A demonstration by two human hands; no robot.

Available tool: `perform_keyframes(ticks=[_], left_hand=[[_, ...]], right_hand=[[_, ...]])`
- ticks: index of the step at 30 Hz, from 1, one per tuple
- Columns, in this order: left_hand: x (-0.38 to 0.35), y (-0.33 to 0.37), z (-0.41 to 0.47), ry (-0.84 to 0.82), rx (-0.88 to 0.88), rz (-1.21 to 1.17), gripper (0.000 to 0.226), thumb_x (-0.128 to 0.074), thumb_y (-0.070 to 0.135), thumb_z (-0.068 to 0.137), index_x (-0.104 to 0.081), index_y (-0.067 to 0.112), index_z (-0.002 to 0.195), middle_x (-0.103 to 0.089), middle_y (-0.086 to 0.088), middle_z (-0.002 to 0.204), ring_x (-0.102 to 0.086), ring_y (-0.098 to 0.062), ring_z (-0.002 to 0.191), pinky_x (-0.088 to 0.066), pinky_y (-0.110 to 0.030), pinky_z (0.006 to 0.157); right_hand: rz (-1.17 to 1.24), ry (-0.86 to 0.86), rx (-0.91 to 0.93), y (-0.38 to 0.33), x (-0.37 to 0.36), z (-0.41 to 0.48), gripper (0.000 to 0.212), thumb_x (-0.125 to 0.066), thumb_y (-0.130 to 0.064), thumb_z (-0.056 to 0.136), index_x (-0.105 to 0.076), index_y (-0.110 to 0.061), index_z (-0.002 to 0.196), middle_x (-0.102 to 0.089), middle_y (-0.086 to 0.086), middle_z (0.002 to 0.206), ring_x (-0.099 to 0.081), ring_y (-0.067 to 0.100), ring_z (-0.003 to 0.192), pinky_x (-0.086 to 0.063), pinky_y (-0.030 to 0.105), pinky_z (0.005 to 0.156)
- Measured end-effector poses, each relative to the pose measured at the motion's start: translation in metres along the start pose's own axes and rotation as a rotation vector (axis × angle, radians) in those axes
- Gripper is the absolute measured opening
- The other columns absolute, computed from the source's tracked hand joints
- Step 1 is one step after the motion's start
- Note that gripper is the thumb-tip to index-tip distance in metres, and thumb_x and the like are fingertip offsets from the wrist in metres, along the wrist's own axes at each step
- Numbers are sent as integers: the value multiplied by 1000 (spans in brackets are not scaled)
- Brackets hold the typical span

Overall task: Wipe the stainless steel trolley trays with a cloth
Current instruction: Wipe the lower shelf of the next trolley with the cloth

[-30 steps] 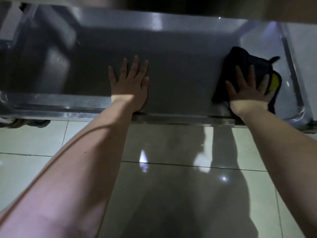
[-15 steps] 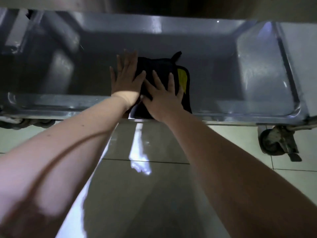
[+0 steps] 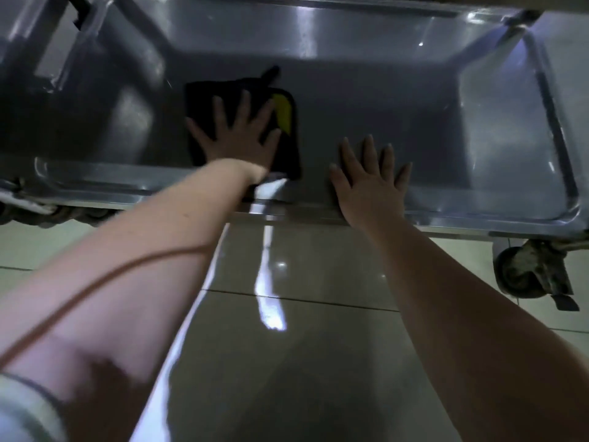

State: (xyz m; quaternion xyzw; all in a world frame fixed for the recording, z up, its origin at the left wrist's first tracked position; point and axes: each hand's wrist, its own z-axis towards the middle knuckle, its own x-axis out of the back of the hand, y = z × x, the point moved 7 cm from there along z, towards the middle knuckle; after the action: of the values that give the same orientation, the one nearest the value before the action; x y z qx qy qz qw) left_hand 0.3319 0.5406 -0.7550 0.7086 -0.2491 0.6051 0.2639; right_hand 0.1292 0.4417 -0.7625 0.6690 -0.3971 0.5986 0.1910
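The low stainless steel trolley tray [image 3: 414, 100] fills the upper part of the head view. A black cloth [image 3: 204, 100] with a yellow patch lies flat on the tray floor, left of the middle and near the front rim. My left hand [image 3: 236, 138] presses down on the cloth with its fingers spread. My right hand [image 3: 369, 180] lies flat and bare on the tray floor to the right of the cloth, apart from it, with its wrist over the front rim.
A caster wheel [image 3: 526, 275] with a brake tab sits under the tray's right front corner, and more casters [image 3: 47, 215] show at the left. Glossy floor tiles [image 3: 302, 362] lie below me. The trolley's upright frame [image 3: 73, 43] rises at the tray's far left.
The cloth went from the tray's right end to left of the middle. It passed from my right hand to my left; my right hand now rests bare beside it.
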Motion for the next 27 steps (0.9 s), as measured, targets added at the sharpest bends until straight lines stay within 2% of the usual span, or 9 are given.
perform_keyframes(ticks=[3, 5, 7, 10, 16, 18, 21, 24, 27], left_hand=[[6, -94, 9, -30, 121, -6, 56, -23, 64, 96, -2, 57, 147, 5, 12, 163, 9, -35, 148, 5, -76, 104], [7, -116, -1, -25, 121, -12, 55, -25, 63, 96, -5, 58, 147, 2, 13, 163, 7, -33, 149, 4, -73, 106], [5, -108, -7, -4, 127, -11, 54, -25, 62, 96, -6, 58, 147, 1, 15, 163, 6, -33, 149, 4, -72, 107], [4, -58, -5, 10, 70, -23, 54, -25, 61, 97, -6, 57, 147, 3, 16, 162, 7, -34, 149, 5, -72, 107], [-8, 102, -18, -28, -357, 89, 51, -12, 55, 99, 5, 55, 148, 11, 17, 161, 12, -33, 148, 6, -74, 107], [-9, 106, -16, -25, -409, 111, 51, -9, 56, 99, 8, 56, 147, 12, 18, 161, 13, -32, 148, 6, -74, 106], [-4, 78, -5, 16, -417, 99, 52, -12, 62, 96, 3, 57, 146, 7, 19, 161, 10, -29, 149, 6, -74, 106], [3, 29, 10, 27, -269, 22, 53, -15, 65, 95, -4, 57, 147, 3, 19, 162, 7, -29, 149, 8, -73, 107], [4, 8, 11, 30, -212, -3, 53, -15, 64, 95, -6, 57, 147, 3, 19, 162, 8, -28, 149, 9, -71, 108]], right_hand=[[-98, 20, -2, -2, -4, 1, 65, -13, -68, 93, 9, -48, 150, 15, -3, 163, 16, 31, 148, 12, 61, 114], [-123, 36, -9, -3, -6, 2, 65, -10, -68, 92, 13, -48, 149, 16, -2, 162, 16, 33, 148, 11, 62, 113], [-148, 52, -14, -3, -8, 1, 65, -7, -68, 91, 14, -46, 149, 16, -1, 162, 16, 35, 147, 11, 63, 113], [-160, 61, -6, -6, -9, -1, 65, -5, -66, 92, 14, -43, 150, 15, 2, 163, 15, 37, 147, 12, 63, 111], [-199, 47, -11, -3, -8, -2, 66, -13, -51, 95, 13, -33, 153, 16, 3, 162, 16, 36, 147, 9, 64, 113], [-214, 42, -15, -3, -8, -2, 66, -13, -49, 96, 15, -30, 152, 18, 1, 162, 17, 35, 147, 8, 63, 114], [-173, 24, -13, -4, -6, -1, 62, -9, -54, 96, 16, -39, 151, 18, -1, 162, 18, 32, 147, 10, 62, 114], [-141, -2, -54, -4, -5, -2, 61, -10, -59, 96, 16, -45, 149, 17, -4, 162, 19, 31, 147, 11, 63, 112], [-145, -22, -90, -21, -6, 7, 60, -12, -58, 96, 15, -47, 148, 16, -2, 163, 18, 40, 146, 13, 70, 107]])
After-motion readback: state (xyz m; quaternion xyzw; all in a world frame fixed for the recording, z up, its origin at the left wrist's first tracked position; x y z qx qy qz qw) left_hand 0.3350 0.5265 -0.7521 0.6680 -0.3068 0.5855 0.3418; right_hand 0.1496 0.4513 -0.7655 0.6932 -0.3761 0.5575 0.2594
